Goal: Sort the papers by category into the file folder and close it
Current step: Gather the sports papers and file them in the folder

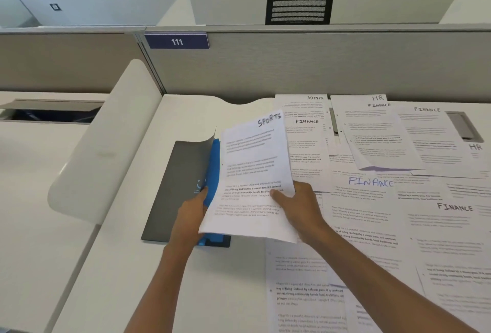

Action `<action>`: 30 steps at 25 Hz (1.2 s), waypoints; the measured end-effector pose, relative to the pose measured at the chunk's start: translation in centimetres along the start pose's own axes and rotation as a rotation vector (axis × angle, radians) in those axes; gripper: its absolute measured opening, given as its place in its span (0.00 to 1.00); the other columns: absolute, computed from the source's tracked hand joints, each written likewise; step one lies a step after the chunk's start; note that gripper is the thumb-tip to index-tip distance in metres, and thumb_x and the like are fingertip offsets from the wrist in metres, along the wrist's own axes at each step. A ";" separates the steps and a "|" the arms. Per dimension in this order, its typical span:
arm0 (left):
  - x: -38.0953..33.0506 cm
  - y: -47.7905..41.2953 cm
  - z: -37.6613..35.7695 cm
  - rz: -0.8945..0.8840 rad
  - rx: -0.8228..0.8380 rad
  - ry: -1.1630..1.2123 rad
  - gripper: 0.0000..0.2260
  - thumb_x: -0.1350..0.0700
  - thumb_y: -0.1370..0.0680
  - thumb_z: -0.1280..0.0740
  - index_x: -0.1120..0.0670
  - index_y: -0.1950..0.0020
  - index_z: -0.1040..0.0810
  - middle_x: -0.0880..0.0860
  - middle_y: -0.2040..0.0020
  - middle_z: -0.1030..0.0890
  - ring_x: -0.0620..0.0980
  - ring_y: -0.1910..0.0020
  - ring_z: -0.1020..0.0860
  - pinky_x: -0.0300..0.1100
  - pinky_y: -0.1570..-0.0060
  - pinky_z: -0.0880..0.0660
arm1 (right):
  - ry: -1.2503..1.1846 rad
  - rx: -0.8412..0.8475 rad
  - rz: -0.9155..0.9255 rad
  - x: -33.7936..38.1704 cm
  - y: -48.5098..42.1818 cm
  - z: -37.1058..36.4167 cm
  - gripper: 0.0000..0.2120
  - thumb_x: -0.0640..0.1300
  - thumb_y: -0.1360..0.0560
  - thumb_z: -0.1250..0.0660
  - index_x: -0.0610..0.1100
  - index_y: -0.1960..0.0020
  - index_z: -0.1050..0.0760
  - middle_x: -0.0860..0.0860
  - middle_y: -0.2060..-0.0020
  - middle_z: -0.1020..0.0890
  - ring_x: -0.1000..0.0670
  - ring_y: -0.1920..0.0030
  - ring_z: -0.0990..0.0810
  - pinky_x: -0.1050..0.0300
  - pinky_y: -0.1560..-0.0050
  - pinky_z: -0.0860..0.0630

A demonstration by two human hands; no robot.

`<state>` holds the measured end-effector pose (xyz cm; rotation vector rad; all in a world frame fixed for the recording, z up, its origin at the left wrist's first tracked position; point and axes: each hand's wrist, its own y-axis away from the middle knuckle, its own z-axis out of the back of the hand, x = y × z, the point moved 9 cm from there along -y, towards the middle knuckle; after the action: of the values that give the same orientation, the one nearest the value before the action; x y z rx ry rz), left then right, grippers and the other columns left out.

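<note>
Right hand (297, 207) pinches the lower right edge of the SPORTS sheet (252, 173), thumb on top. Left hand (190, 215) grips the blue divider (212, 168) of the folder (175, 186), holding a pocket open. The sheet stands tilted between the hands, over the folder (light, limp, likely to buckle unless held at an edge and fed in bottom first). Pocket contents are hidden. Right of the right hand, loose papers (385, 199) marked FINANCE, HR and ADMIN overlap on the desk (119, 266).
</note>
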<state>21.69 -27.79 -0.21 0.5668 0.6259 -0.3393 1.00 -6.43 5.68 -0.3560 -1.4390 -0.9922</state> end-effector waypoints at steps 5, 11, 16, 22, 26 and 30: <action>-0.9 0.5 1.0 -0.095 0.110 -0.142 0.23 0.51 0.14 0.36 0.52 0.20 0.33 0.56 0.48 0.17 0.48 0.54 0.20 0.45 0.46 0.20 | 0.111 0.133 -0.117 -1.9 -2.0 -2.2 0.15 0.41 0.23 0.27 0.43 0.36 0.19 0.50 0.44 0.14 0.48 0.47 0.14 0.49 0.46 0.16; -1.9 0.9 2.4 -0.215 0.119 -0.342 0.24 0.56 0.12 0.44 0.49 0.15 0.41 0.58 0.33 0.20 0.48 0.45 0.23 0.47 0.36 0.22 | 0.094 0.198 -0.231 -2.5 -3.6 -3.8 0.18 0.38 0.23 0.27 0.41 0.34 0.22 0.46 0.41 0.15 0.47 0.48 0.16 0.57 0.54 0.19; -2.6 1.2 2.5 -0.216 0.114 -0.369 0.25 0.56 0.11 0.45 0.46 0.15 0.44 0.57 0.42 0.18 0.51 0.50 0.18 0.47 0.43 0.19 | 0.117 0.114 -0.203 -2.1 -5.1 -5.0 0.19 0.39 0.24 0.27 0.41 0.34 0.22 0.46 0.41 0.15 0.45 0.46 0.15 0.52 0.49 0.17; -3.3 1.2 2.5 -0.164 0.125 -0.471 0.25 0.53 0.11 0.48 0.41 0.15 0.48 0.52 0.50 0.21 0.50 0.55 0.19 0.42 0.53 0.21 | 0.243 -0.016 0.001 0.3 -4.5 -7.1 0.15 0.40 0.21 0.30 0.39 0.35 0.21 0.45 0.41 0.15 0.45 0.47 0.16 0.55 0.51 0.20; -4.1 1.7 2.5 -0.208 0.087 -0.530 0.26 0.55 0.12 0.48 0.43 0.14 0.48 0.51 0.51 0.24 0.51 0.55 0.20 0.44 0.52 0.20 | 0.256 0.003 0.058 0.3 -3.2 -9.5 0.14 0.39 0.19 0.33 0.39 0.35 0.21 0.47 0.41 0.16 0.50 0.49 0.18 0.60 0.53 0.23; -4.0 1.6 1.9 -0.196 0.098 -0.551 0.26 0.54 0.12 0.48 0.41 0.14 0.50 0.54 0.40 0.19 0.52 0.51 0.17 0.46 0.45 0.17 | 0.246 0.021 -0.010 -0.9 -2.2 -12.1 0.16 0.40 0.19 0.32 0.41 0.32 0.24 0.46 0.39 0.17 0.44 0.41 0.17 0.56 0.47 0.19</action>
<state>20.24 -27.13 4.26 0.4773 0.1308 -0.6847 7.43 -16.28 2.13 -0.2036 -1.2287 -0.9918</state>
